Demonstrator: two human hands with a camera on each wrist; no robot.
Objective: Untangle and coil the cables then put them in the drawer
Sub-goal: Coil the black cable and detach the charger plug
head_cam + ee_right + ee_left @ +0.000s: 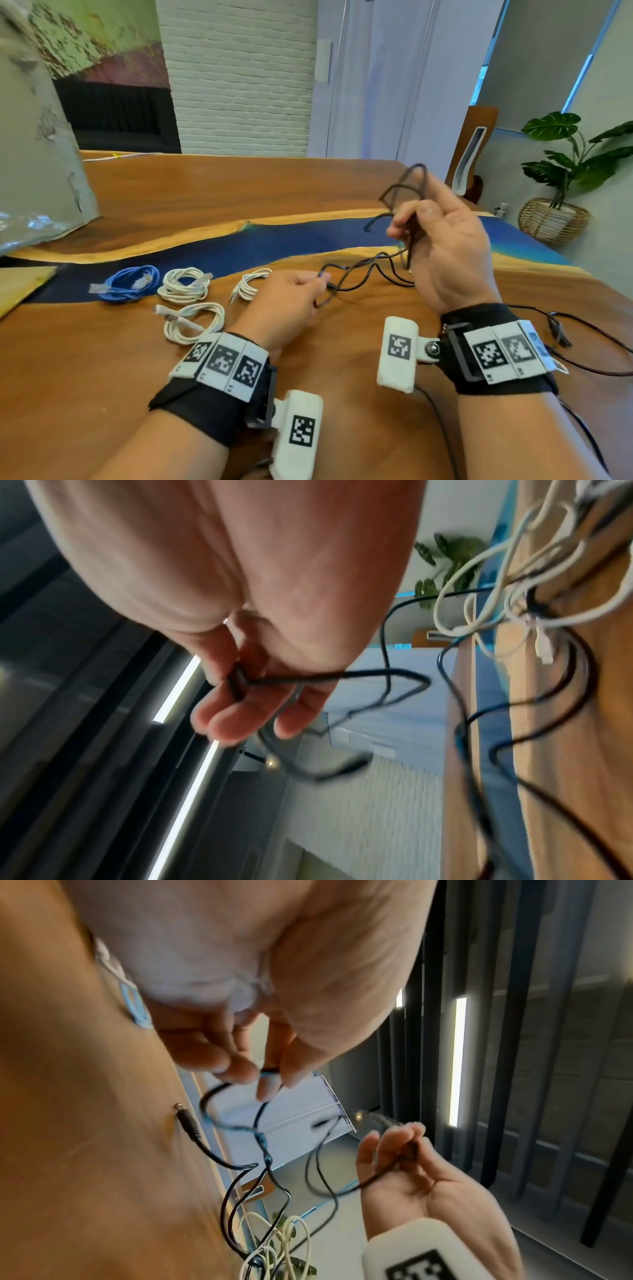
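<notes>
A thin black cable (pixel 363 270) runs tangled between both hands above the wooden table (pixel 205 192). My right hand (pixel 442 240) is raised and grips a few loops of it (pixel 342 674) between thumb and fingers. My left hand (pixel 291 301) sits low by the table and pinches the cable (pixel 260 1123) at its fingertips. The barrel plug (pixel 186 1121) lies on the wood. A blue coiled cable (pixel 132 282) and three white coiled cables (pixel 185 284) (pixel 251 287) (pixel 191 320) lie to the left. No drawer is in view.
A grey bag (pixel 37 137) stands at the table's far left with a yellow envelope (pixel 20 284) before it. More black cable (pixel 561 329) trails off by my right wrist. A potted plant (pixel 561 178) stands on the floor at the right.
</notes>
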